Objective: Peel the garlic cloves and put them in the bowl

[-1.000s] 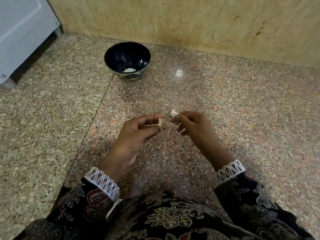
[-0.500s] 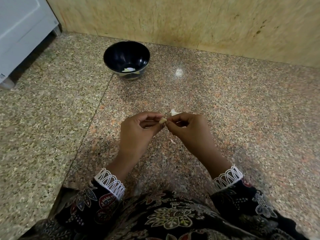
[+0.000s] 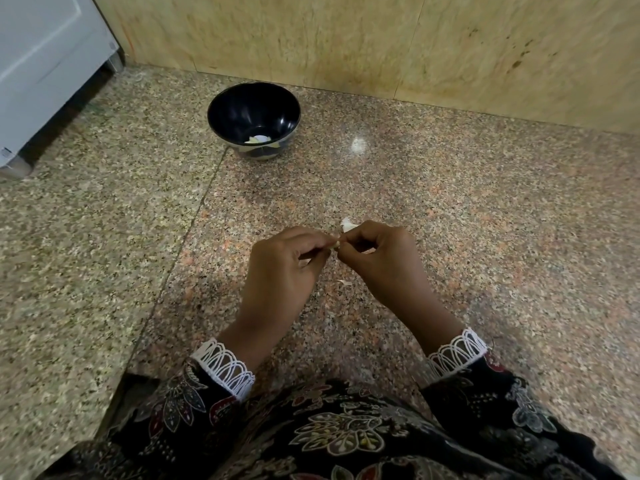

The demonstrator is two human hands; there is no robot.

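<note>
My left hand and my right hand meet fingertip to fingertip over the granite floor. Between them they pinch a small pale garlic clove, mostly hidden by the fingers. A white scrap of peel shows just above my right fingers, and I cannot tell whether it lies on the floor or hangs from the clove. A dark bowl stands farther away near the wall, with pale garlic pieces at its bottom.
A small flake of peel lies on the floor below my hands. A yellowish stone wall runs along the back. A white cabinet stands at the far left. My patterned dark clothing fills the bottom of the view.
My hands were slightly apart a second ago, the left holding the clove; they have come together and now both pinch it. The bowl has not moved.
</note>
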